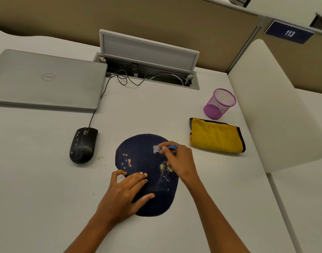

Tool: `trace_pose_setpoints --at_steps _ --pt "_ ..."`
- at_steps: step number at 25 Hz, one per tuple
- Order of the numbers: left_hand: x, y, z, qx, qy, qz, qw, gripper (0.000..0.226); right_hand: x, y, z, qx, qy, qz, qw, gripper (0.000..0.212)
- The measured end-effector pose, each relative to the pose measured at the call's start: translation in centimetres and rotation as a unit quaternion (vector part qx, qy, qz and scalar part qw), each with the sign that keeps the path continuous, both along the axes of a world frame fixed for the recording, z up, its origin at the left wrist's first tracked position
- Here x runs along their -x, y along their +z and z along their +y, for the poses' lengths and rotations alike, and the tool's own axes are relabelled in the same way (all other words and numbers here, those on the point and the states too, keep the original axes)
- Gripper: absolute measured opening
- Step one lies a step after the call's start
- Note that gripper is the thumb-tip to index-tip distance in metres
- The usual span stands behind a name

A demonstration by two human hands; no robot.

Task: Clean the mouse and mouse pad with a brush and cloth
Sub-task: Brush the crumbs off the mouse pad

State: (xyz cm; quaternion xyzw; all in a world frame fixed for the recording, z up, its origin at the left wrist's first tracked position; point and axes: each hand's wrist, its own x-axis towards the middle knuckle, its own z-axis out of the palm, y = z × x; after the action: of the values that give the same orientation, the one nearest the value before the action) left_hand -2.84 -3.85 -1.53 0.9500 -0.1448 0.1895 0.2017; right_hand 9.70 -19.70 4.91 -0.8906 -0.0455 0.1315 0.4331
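Mouse pad, dark navy fabric (147, 172), lies on the white desk (47, 198) under both hands. Left hand (123, 194) presses flat on its near edge; right hand (178, 159) pinches the small blue-handled brush (163, 148). Short strokes toward one edge should gather the yellow crumbs (165, 168). Beyond, the black corded mouse (83, 145) waits smeared and the folded yellow cloth (215, 136) lies right. Farther back, the silver laptop (45, 79) reads Dell, a blue sign (289, 32) 113.

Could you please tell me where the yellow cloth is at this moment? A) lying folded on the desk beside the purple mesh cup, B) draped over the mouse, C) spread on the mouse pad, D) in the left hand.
A: the yellow cloth lies folded on the desk just in front of the purple mesh cup, untouched, while the right hand holds the brush over the mouse pad.
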Motion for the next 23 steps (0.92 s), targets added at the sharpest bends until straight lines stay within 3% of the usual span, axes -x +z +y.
trace_pose_setpoints --at_steps 4,8,10,14,17,18,22,23 --pt "-0.1 0.1 -0.3 -0.004 -0.001 0.008 1.0 0.053 -0.2 -0.1 -1.3 0.089 -0.142 -0.082 0.982 0.021" --pt "-0.1 0.2 0.0 -0.009 -0.001 0.009 1.0 0.055 -0.6 0.0 -1.3 -0.027 -0.048 0.002 0.999 0.022" --pt "0.0 0.1 0.2 -0.009 -0.001 0.011 1.0 0.055 -0.2 -0.4 -1.3 0.027 -0.059 0.005 0.998 0.024" --pt "0.0 0.1 0.0 -0.01 0.001 0.01 1.0 0.055 -1.2 -0.2 -3.6 0.124 -0.186 -0.061 0.973 0.033" --pt "0.0 0.0 0.0 -0.007 0.003 0.013 1.0 0.055 -1.2 0.4 -3.0 -0.011 -0.103 -0.034 0.994 0.024" --pt "0.0 0.0 0.0 -0.007 0.003 0.013 1.0 0.056 -0.9 0.5 -2.7 -0.017 -0.076 -0.022 0.997 0.023" --pt "-0.1 -0.1 0.0 -0.009 0.004 0.014 1.0 0.056 -1.1 0.1 -3.6 0.126 -0.156 -0.053 0.978 0.03" --pt "-0.1 -0.2 0.0 -0.008 0.005 0.014 1.0 0.056 -1.3 0.1 -3.8 0.112 -0.163 -0.067 0.978 0.03"
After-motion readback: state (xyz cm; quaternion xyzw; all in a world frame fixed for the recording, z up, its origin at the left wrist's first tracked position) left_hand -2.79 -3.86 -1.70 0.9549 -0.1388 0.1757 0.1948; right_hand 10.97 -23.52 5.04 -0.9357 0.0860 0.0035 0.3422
